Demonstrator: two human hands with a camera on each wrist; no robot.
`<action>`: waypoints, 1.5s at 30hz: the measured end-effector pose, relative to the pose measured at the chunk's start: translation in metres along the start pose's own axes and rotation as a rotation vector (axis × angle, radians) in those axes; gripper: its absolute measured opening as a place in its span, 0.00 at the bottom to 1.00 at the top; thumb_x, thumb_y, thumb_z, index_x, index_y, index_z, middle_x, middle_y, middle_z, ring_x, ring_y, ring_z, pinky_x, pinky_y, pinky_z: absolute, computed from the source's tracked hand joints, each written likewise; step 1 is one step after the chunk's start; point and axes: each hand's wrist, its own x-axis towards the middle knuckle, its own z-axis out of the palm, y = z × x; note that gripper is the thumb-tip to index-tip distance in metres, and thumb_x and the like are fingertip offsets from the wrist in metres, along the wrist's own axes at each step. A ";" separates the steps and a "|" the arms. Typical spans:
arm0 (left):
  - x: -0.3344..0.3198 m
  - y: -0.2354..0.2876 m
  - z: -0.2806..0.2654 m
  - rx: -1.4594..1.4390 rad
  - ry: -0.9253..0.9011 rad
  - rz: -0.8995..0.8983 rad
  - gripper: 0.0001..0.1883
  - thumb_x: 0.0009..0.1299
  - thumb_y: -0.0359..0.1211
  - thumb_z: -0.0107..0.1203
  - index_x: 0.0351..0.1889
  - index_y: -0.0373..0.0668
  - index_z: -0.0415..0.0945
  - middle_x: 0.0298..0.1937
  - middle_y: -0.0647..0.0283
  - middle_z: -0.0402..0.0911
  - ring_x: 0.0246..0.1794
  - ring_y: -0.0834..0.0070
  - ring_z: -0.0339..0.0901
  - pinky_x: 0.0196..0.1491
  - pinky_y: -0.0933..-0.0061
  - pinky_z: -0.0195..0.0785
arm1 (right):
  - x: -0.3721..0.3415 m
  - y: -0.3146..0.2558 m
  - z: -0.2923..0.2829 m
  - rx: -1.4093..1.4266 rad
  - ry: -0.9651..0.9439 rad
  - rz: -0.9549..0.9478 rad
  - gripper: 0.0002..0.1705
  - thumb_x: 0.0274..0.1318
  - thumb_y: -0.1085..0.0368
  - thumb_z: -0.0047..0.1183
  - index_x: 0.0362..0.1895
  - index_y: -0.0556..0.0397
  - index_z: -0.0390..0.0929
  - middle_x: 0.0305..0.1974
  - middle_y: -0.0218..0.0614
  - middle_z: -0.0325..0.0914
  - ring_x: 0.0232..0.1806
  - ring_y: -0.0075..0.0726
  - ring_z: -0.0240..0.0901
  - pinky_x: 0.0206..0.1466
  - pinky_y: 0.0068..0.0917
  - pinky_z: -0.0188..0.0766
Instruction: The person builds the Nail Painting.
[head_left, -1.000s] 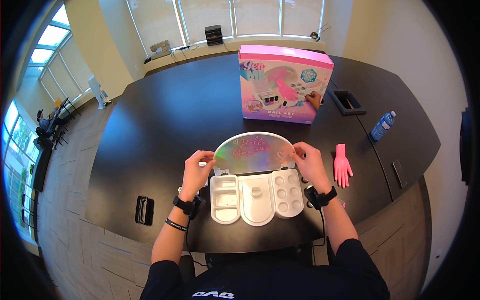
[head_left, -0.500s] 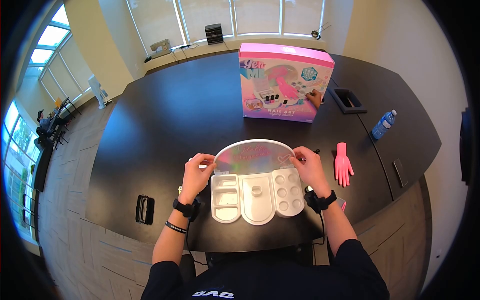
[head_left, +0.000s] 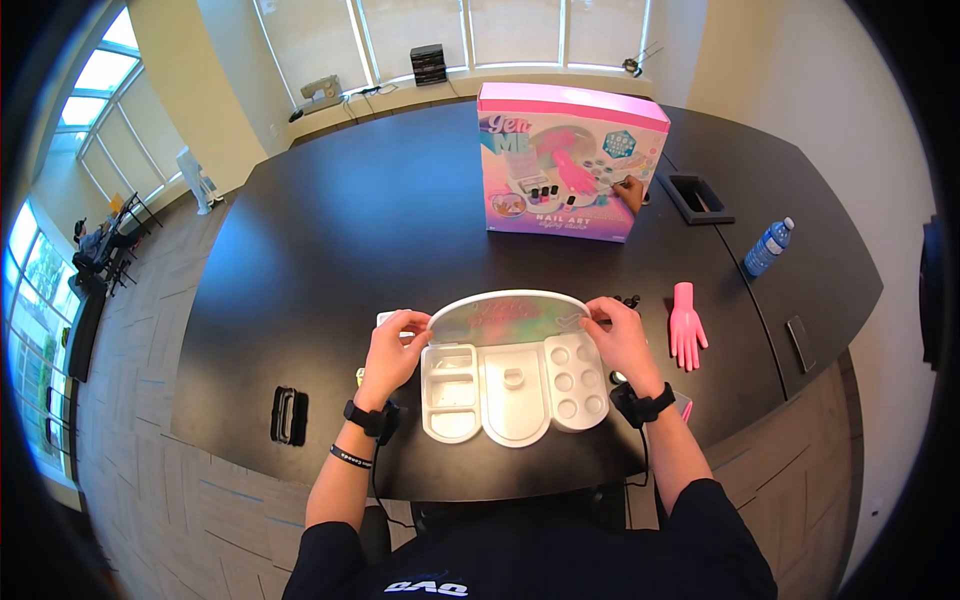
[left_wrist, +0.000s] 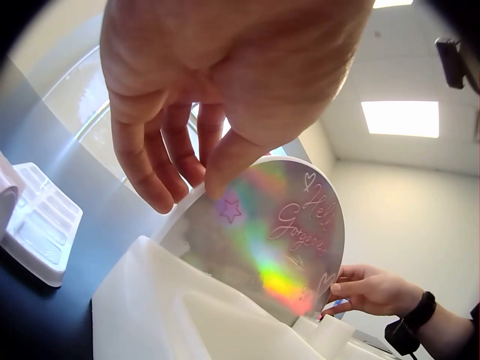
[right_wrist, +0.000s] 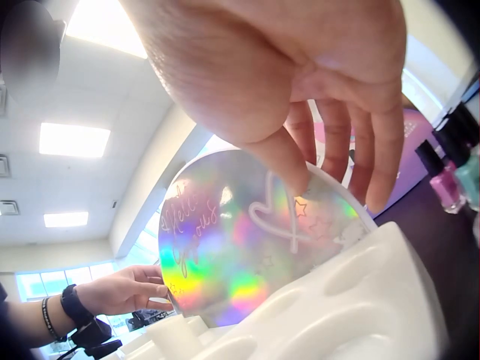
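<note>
A white tray (head_left: pixel 515 440) with rectangular compartments, a middle section and round wells lies before the person. At its back stands a half-round mirror panel (head_left: pixel 510 318) with a white rim, tilted, showing rainbow reflections and pink lettering. The left hand (head_left: pixel 396 350) pinches the panel's left edge between thumb and fingers; in the left wrist view its thumb lies on the shiny face of the panel (left_wrist: pixel 262 232). The right hand (head_left: pixel 622 345) pinches the right edge in the same way, its thumb on the face near a heart outline in the right wrist view.
A pink box (head_left: pixel 570 170) stands behind the tray. To the right are a pink model hand (head_left: pixel 686 330), a water bottle (head_left: pixel 768 247) and a phone (head_left: pixel 799 344). A black object (head_left: pixel 289 416) lies at the left. Nail polish bottles (right_wrist: pixel 442 180) stand beyond the right hand.
The mirror panel has tilted, its top edge appearing lower and nearer the tray in the head view. Both hands keep their grip on its edges and have barely moved.
</note>
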 end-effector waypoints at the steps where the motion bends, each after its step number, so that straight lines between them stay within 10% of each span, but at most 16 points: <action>1: 0.000 -0.001 0.000 0.000 0.000 -0.001 0.10 0.74 0.24 0.65 0.53 0.35 0.85 0.49 0.63 0.83 0.50 0.75 0.85 0.57 0.69 0.84 | 0.000 -0.001 0.000 0.000 0.000 0.000 0.10 0.64 0.72 0.66 0.48 0.61 0.85 0.43 0.43 0.86 0.44 0.42 0.88 0.49 0.35 0.86; 45: -0.006 -0.018 0.009 0.215 -0.089 0.063 0.04 0.76 0.25 0.60 0.45 0.35 0.83 0.37 0.43 0.87 0.41 0.40 0.85 0.43 0.55 0.77 | -0.004 0.018 0.002 -0.182 -0.092 0.019 0.06 0.59 0.73 0.65 0.39 0.63 0.85 0.30 0.55 0.85 0.35 0.62 0.85 0.41 0.46 0.78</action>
